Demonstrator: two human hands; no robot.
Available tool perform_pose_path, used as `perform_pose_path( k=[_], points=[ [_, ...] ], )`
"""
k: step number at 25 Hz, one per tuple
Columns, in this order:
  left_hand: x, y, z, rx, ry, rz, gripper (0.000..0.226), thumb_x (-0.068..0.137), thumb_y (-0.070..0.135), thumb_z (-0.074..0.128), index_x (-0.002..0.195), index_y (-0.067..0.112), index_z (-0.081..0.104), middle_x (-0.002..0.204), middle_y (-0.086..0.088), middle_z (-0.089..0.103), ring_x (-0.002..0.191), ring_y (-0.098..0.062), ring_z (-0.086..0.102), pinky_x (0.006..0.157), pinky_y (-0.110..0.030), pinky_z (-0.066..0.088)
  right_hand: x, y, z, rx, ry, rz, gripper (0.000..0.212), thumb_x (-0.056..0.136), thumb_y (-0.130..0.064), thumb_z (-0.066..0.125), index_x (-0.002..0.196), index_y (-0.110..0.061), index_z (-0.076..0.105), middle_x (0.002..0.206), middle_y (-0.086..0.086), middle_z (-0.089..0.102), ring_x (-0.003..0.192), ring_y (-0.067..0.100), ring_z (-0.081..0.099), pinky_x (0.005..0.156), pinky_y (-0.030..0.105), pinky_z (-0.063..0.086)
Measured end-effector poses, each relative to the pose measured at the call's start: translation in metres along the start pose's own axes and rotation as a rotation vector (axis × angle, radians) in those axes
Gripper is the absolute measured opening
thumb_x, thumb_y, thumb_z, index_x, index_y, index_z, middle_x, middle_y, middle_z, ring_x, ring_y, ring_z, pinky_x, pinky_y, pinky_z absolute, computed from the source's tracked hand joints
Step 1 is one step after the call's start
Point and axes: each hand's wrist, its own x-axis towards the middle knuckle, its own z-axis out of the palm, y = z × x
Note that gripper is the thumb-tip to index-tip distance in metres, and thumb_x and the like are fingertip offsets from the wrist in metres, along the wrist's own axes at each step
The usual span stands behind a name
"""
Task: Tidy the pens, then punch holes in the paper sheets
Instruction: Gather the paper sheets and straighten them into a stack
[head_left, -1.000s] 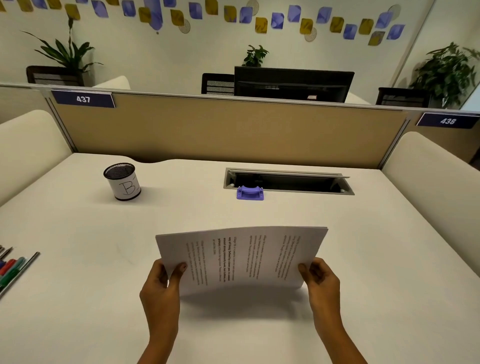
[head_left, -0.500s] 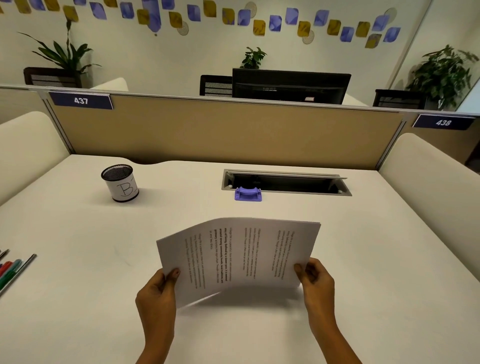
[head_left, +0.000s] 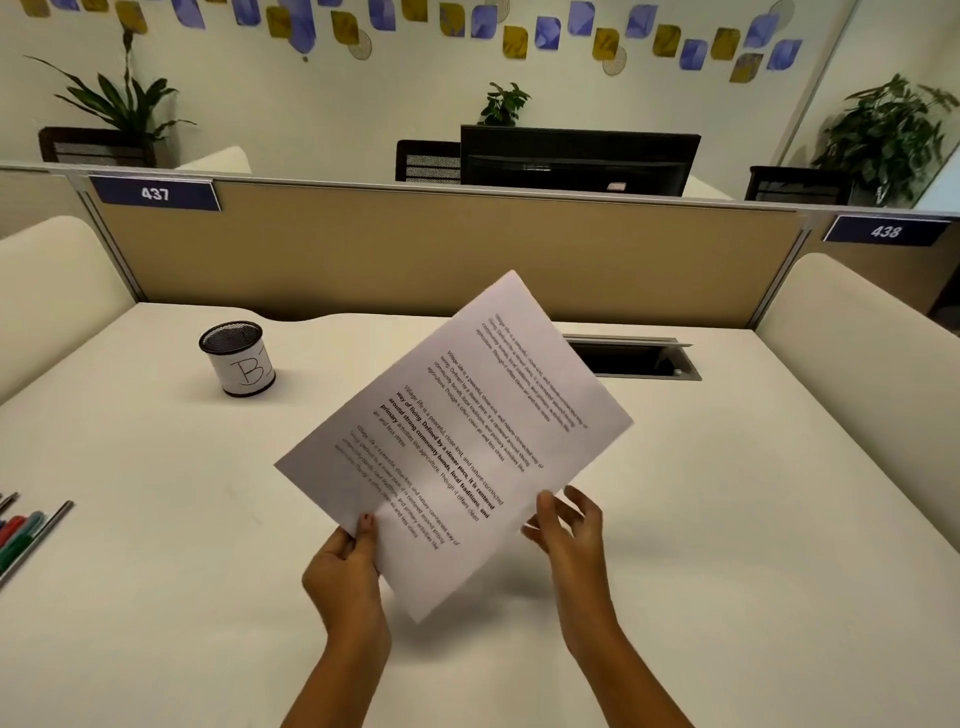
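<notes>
A stack of printed paper sheets (head_left: 462, 436) is lifted off the white desk (head_left: 727, 519) and tilted, its far corner pointing up and away. My left hand (head_left: 345, 566) pinches the stack's near left edge. Just off the right edge is my right hand (head_left: 569, 530), fingers spread, with only the thumb touching the paper. Several coloured pens (head_left: 23, 530) lie at the desk's left edge. A black mesh pen cup (head_left: 238, 358) labelled "B" stands at the back left. The raised paper hides the purple hole punch.
A cable slot (head_left: 639, 358) is cut into the desk at the back, partly behind the paper. A tan partition (head_left: 363, 249) closes the far side, with padded cream dividers (head_left: 857, 332) left and right.
The sheets have been lifted and turned clockwise from lying flat across both hands. My right hand has let go of its edge and opened. The hole punch is now covered by the paper.
</notes>
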Motion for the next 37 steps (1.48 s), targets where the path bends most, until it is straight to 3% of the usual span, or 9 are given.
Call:
perform_pose_path(
  k=[3,7,12,19,23,26,30,34,37],
  points=[
    [-0.01,-0.01,0.011,-0.136,0.003,-0.163,0.027,0.09,0.012,0.057,0.115,0.002,0.061,0.092,0.0,0.065,0.083,-0.017,0.06,0.087,-0.037,0.049,0.0,-0.002,0.014,-0.056,-0.096,-0.075,0.026,0.092,-0.033,0.053,0.116,-0.032,0.047,0.112,-0.004,0.067,0.099,0.015,0.066,0.088,0.035,0.054],
    [-0.023,-0.02,0.023,-0.181,-0.073,-0.258,0.02,0.09,0.013,0.056,0.109,0.006,0.06,0.101,-0.006,0.066,0.088,-0.019,0.063,0.09,-0.038,0.048,0.01,0.0,0.013,-0.215,-0.024,-0.216,0.019,0.094,-0.027,0.051,0.113,-0.032,0.052,0.106,-0.008,0.068,0.095,0.011,0.066,0.084,0.036,0.057],
    [-0.019,-0.031,0.026,-0.039,-0.155,-0.194,0.022,0.093,0.019,0.053,0.115,0.017,0.055,0.109,-0.005,0.065,0.099,-0.023,0.063,0.092,-0.039,0.049,0.033,-0.014,-0.015,-0.29,0.051,-0.245,0.02,0.095,-0.02,0.051,0.113,-0.023,0.057,0.101,-0.005,0.068,0.089,0.011,0.066,0.073,0.025,0.054],
    [0.028,-0.037,0.03,0.337,0.076,-0.075,0.029,0.099,0.022,0.032,0.12,0.02,0.05,0.126,0.0,0.055,0.121,-0.022,0.048,0.103,-0.036,0.038,0.072,-0.02,-0.082,-0.541,0.162,-0.121,0.014,0.094,-0.014,0.05,0.1,-0.012,0.063,0.098,0.008,0.07,0.087,0.026,0.066,0.077,0.035,0.052],
    [0.048,-0.033,0.056,0.658,0.013,0.083,0.034,0.1,0.024,0.029,0.116,0.024,0.058,0.128,-0.001,0.056,0.122,-0.025,0.047,0.11,-0.042,0.022,0.088,-0.016,-0.109,-0.706,0.148,-0.01,0.017,0.093,-0.013,0.048,0.099,-0.01,0.064,0.095,0.007,0.069,0.083,0.025,0.064,0.07,0.032,0.048],
    [0.062,-0.031,0.088,0.66,-0.14,0.121,0.029,0.099,0.028,0.038,0.12,0.021,0.057,0.129,-0.001,0.056,0.119,-0.022,0.05,0.108,-0.038,0.033,0.1,-0.015,-0.121,-0.823,0.132,0.043,0.018,0.093,-0.013,0.046,0.098,-0.008,0.063,0.094,0.009,0.067,0.082,0.027,0.061,0.064,0.03,0.043],
    [0.094,-0.034,0.15,0.451,-0.186,-0.109,0.033,0.093,0.023,0.051,0.125,0.014,0.052,0.126,-0.006,0.059,0.109,-0.02,0.058,0.092,-0.03,0.046,0.115,-0.014,-0.13,-0.898,0.14,0.073,0.017,0.092,-0.013,0.047,0.095,-0.006,0.062,0.09,0.008,0.066,0.085,0.03,0.059,0.059,0.028,0.039],
    [0.131,-0.036,0.211,0.157,-0.355,-0.553,0.042,0.098,0.017,0.043,0.137,0.003,0.039,0.141,-0.013,0.047,0.126,-0.026,0.049,0.1,-0.032,0.04,0.123,-0.011,-0.134,-0.927,0.159,0.054,0.016,0.092,-0.014,0.05,0.088,-0.002,0.058,0.087,0.014,0.067,0.079,0.032,0.059,0.056,0.023,0.039],
    [0.149,-0.042,0.238,0.103,-0.432,-0.661,0.05,0.098,0.025,0.043,0.14,0.001,0.034,0.145,-0.013,0.042,0.131,-0.026,0.045,0.102,-0.035,0.039,0.13,-0.007,-0.137,-0.955,0.17,0.057,0.019,0.091,-0.017,0.052,0.086,0.001,0.056,0.086,0.018,0.066,0.081,0.035,0.059,0.057,0.026,0.037]
  ],
)
